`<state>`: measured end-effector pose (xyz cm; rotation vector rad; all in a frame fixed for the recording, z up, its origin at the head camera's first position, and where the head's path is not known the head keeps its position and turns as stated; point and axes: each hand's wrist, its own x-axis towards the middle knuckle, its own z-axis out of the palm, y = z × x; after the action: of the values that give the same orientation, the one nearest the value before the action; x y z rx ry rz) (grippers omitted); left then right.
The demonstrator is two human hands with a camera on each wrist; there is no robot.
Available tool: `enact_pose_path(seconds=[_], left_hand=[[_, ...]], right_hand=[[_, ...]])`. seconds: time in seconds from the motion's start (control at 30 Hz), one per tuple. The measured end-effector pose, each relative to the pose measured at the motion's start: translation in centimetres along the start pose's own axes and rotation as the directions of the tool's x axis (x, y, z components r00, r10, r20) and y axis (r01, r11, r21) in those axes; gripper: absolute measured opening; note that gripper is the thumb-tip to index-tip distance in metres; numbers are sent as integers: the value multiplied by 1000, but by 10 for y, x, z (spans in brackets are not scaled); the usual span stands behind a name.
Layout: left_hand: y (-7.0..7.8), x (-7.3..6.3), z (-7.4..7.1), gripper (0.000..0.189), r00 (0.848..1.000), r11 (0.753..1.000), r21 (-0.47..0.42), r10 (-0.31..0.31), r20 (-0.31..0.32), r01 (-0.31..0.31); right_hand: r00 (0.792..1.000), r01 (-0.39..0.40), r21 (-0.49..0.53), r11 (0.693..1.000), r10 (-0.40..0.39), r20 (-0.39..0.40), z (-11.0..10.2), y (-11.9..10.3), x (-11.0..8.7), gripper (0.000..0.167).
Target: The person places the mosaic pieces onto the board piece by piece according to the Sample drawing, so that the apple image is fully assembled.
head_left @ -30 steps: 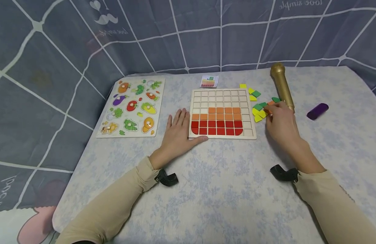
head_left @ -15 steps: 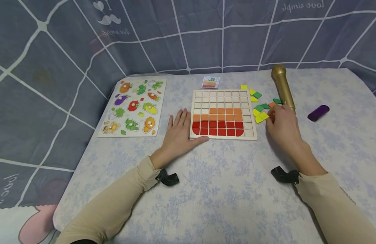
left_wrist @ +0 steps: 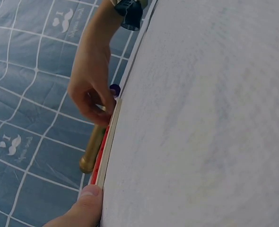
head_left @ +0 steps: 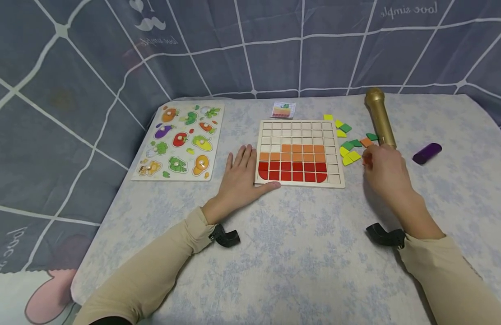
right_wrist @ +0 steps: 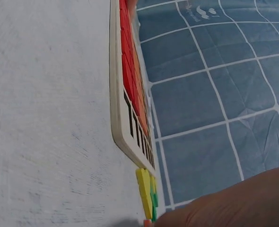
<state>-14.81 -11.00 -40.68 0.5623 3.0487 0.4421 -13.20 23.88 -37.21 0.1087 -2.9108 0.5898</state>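
Observation:
A wooden grid board lies on the table, its lower rows filled with red tiles and orange tiles. My left hand lies flat with straight fingers along the board's left edge, and its thumb rests at the near edge. In the left wrist view that thumb touches the board's corner. Right of the board, my right hand pinches an orange tile, mostly hidden by the fingers. Just beyond its fingertips lie loose yellow tiles, green tiles and another orange tile.
A gold microphone lies behind my right hand, with a purple rounded object to its right. A small pattern card sits behind the board. On the left is a vegetable knob puzzle. A grey checked curtain stands behind the table.
My right hand has drawn slightly back and right from the loose tiles with an orange tile between its fingers. The left hand stays by the board, and the head view has shifted a little.

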Motion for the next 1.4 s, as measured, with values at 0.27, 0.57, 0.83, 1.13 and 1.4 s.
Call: enact_pose_path(seconds=[0.27,0.57,0.83,1.13,1.4], left_hand=[[1,-1,-2,120,1000,1000,-5,-3,-6,3],[-2,-1,-2,121,1000,1000,0,1,1,-1],[0,-1,-1,120,1000,1000,0,1,-17,-1],[2,-1,3,120,1000,1000,2,-1,-12,1],[0,-2,2,120,1000,1000,17,-8,12,8]], right_hand=[[997,30,89,996,-23,-73,-3,-6,6,28],[986,168,167,972,-166,-26,13,-29,26,28],[969,225,242,944,-243,45,43,-71,53,28],[959,229,338,913,-271,84,71,-113,75,30],[956,212,426,880,-276,95,84,-137,81,25]])
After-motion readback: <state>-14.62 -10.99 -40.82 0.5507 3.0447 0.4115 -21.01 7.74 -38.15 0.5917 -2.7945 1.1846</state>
